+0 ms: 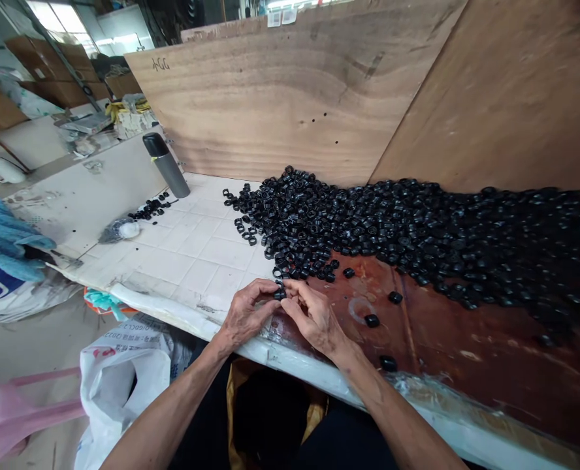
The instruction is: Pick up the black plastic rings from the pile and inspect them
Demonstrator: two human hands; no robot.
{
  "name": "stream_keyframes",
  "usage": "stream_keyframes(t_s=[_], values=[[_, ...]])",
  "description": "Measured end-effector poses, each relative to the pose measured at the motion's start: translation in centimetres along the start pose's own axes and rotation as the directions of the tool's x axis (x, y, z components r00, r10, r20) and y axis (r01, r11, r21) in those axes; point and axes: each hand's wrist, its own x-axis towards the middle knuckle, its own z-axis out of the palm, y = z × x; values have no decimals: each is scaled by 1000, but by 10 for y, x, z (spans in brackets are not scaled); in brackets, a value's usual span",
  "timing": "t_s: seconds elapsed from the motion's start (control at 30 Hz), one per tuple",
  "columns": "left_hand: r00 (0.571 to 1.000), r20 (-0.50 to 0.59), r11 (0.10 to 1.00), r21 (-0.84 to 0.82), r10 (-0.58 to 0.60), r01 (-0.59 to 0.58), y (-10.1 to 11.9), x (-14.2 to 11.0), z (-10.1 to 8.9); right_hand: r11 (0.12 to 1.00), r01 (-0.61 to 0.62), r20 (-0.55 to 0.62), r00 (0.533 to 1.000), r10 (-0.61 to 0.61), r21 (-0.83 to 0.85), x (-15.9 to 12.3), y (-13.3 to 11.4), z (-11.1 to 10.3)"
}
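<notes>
Near the table's front edge, my left hand [251,309] and my right hand [314,314] meet around a small black plastic part [280,293]. Fingertips of both hands pinch it from either side, hiding much of it. Just beyond them spreads a large heap of black ring-shaped plastic parts [329,219], running along the wooden board to the right. Several loose black parts lie right of my right hand, among them one black cap-like piece [371,320] and another black piece [388,363] by the edge.
A grey bottle [171,171] stands at the back left, beside a small group of black pieces [151,207] and a plastic bag [119,230]. The wooden board [280,98] walls off the back. Below are an open yellow-rimmed sack [232,418], a white sack [123,365] and a pink stool [30,414].
</notes>
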Motion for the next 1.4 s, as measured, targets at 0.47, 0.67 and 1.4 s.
stream_keyframes(t_s=[0.47, 0.67, 1.4], values=[[999, -16, 997, -59, -43, 42, 3, 1, -1, 999, -30, -22, 999, 31, 41, 1, -1, -1], [992, 30, 986, 109, 125, -128, 1, -2, -3, 972, -172, 77, 984, 161, 163, 0, 0, 2], [997, 73, 854, 520, -10, -29, 17, 14, 30, 949, -20, -175, 984, -37, -315, 6, 40, -14]])
